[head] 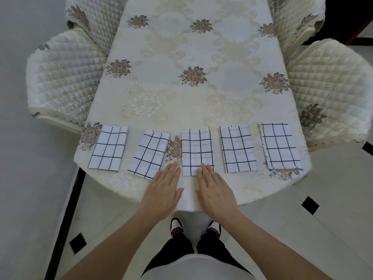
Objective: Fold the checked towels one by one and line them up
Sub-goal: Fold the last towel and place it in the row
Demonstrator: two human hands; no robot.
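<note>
Several folded white towels with dark checks lie in a row along the near edge of the table. The middle towel [196, 150] sits straight ahead, with the second towel [149, 155] slightly tilted to its left. My left hand [164, 190] lies flat, palm down, on the tablecloth just below and left of the middle towel, holding nothing. My right hand [216, 189] is also flat, its fingertips resting on the middle towel's near right corner. Further towels lie at the far left [109, 148], to the right [238, 148] and at the far right [280, 146].
The table [191, 87] wears a cream floral cloth. Quilted covered chairs stand at the left [62, 77] and right [331, 87], with two more at the far corners. My feet and the tiled floor show below the table edge.
</note>
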